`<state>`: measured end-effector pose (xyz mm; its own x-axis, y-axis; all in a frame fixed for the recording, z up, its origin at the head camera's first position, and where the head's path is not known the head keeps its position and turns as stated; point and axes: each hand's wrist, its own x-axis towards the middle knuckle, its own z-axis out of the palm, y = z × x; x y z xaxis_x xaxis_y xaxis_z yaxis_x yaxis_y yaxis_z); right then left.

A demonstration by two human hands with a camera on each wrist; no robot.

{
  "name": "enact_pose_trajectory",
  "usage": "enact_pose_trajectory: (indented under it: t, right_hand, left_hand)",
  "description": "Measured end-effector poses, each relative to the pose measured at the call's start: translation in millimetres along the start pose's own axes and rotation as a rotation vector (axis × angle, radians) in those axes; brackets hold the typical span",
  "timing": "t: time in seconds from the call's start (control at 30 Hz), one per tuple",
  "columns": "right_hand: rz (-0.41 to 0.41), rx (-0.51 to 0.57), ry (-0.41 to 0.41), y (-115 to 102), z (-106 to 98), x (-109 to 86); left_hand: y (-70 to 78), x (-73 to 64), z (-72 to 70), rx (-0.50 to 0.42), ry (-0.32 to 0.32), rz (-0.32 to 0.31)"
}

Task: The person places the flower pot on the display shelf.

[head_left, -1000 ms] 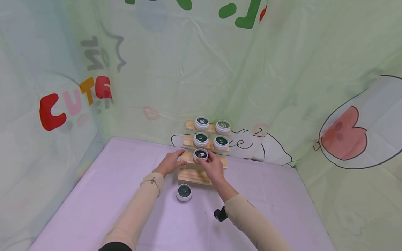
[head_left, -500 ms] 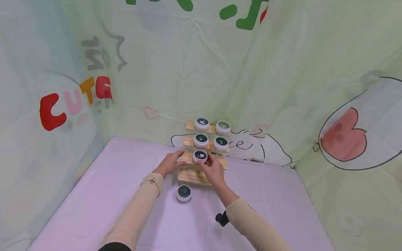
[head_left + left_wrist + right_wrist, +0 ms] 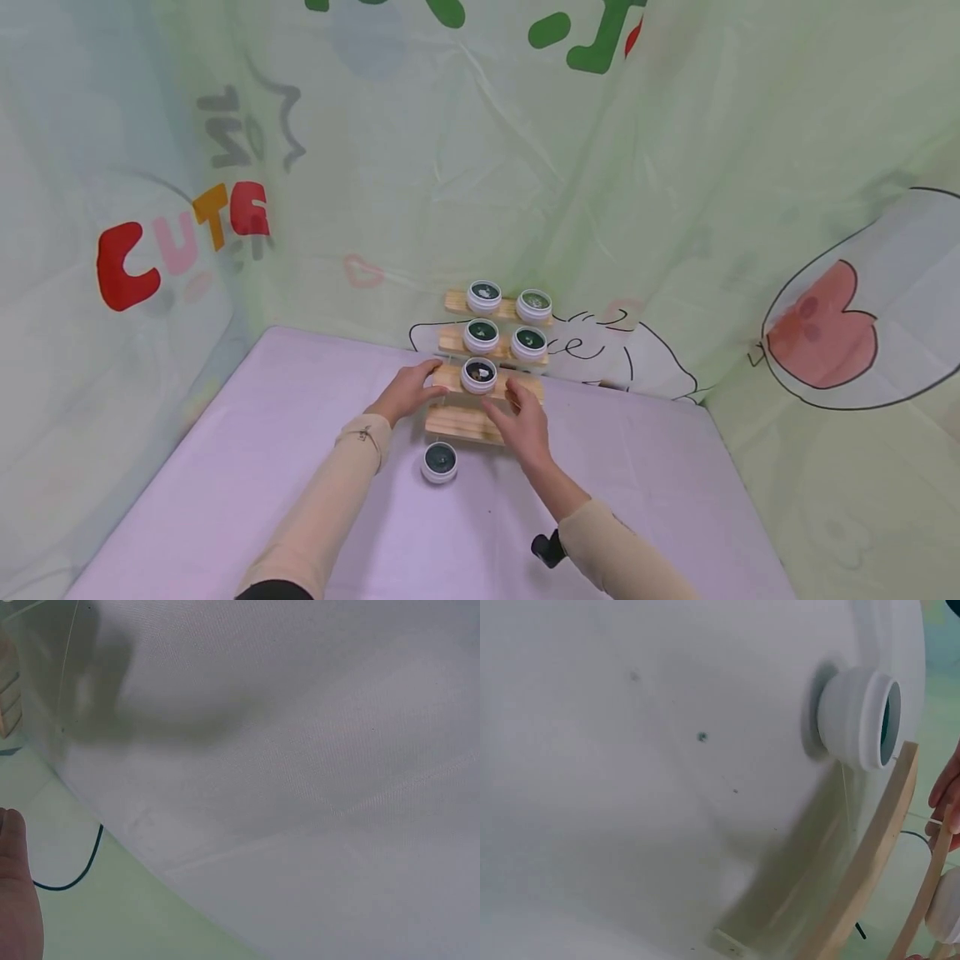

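My left hand (image 3: pixel 408 390) pinches the left end of a wooden tiered stand (image 3: pixel 448 377) between thumb and fingers. On that same step sits a round white jar (image 3: pixel 478 385) with a dark inside. Just right of this jar, my right hand (image 3: pixel 523 425) hovers in front of the step, thumb and fingers apart and holding nothing. Another white jar (image 3: pixel 438 473) stands on the cloth in front of the stand, also seen as a jar (image 3: pixel 851 716) in the right wrist view. The left wrist view shows only part of my left hand (image 3: pixel 16 892).
Higher steps bear white jars in pairs: a top left jar (image 3: pixel 483 305), a top right jar (image 3: pixel 534 314), and two below. The lowest step (image 3: pixel 463 422) is bare where visible. A pale purple cloth (image 3: pixel 637 467) covers the table; printed curtains (image 3: pixel 360 200) surround it.
My right hand has let go of the jar on the third step and drawn back to the right and toward me. The jar stays on the step; my left hand has not moved.
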<state>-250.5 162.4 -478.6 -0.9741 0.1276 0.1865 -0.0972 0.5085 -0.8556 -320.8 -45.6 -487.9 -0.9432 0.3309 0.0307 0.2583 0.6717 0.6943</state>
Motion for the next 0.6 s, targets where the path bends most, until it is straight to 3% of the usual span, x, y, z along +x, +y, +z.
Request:
enact_pose_trajectory:
  t: [0.2, 0.6]
  right_hand:
    - [0.063, 0.034, -0.076, 11.6, -2.8, -19.9]
    - [0.033, 0.026, -0.212, 28.7, 6.8, -53.2]
  left_hand:
    - [-2.4, 1.6, 0.7, -0.001, -0.001, 0.004]
    - [-2.4, 2.3, 1.6, -0.001, -0.001, 0.001]
